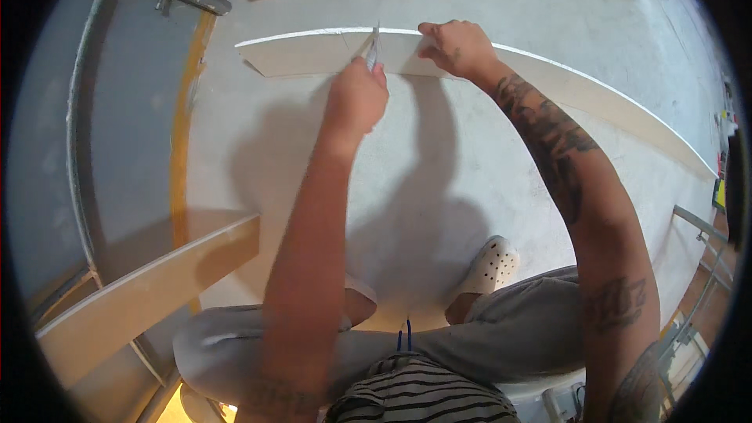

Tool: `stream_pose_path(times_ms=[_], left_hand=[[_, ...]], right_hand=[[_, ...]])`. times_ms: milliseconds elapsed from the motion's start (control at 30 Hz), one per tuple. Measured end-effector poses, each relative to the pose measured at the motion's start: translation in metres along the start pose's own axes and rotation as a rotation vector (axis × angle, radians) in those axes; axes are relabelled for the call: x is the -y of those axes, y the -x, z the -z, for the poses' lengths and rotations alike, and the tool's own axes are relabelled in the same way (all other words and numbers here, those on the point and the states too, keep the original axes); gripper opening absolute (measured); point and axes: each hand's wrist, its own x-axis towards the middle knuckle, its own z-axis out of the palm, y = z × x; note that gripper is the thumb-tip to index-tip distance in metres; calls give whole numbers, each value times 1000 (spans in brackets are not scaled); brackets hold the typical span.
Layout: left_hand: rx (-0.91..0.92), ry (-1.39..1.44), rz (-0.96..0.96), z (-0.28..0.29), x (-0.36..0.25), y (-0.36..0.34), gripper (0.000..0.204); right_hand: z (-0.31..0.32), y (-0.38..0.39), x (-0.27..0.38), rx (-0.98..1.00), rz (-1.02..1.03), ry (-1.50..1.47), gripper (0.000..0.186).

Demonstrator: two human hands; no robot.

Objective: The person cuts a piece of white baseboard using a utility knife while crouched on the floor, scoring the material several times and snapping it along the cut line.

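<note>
White board (403,55): long, narrow strip located at the far part of the floor (399,157), ahead of both hands. Its long axis runs left to right, across the line of the forearms; whether it lies flat or is tilted cannot be told.

Left hand (359,98): closed around a knife (373,51). The knife points away from the person, across the board's short direction, with its tip at the far long edge. The left hand sits at the near long edge and is the nearer hand to the board's left end.

Right hand (460,48): gripping the board at its far long edge, just right of the knife. A bare span of board separates the two hands. The longer part of the board extends beyond the right hand, toward the right edge of the floor.

A second board (149,298) stands apart, near the floor's left edge.
</note>
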Motion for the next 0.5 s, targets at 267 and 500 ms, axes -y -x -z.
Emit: stream_pose_path(times_ms=[267, 500], left_hand=[[-22, -33, -96, -5, 29, -12, 32], [-144, -140, -175, -25, 38, -14, 30]], right_hand=[[-3, -6, 6, -60, 40, -65, 36], [-4, -5, 7, -69, 49, -64, 35]])
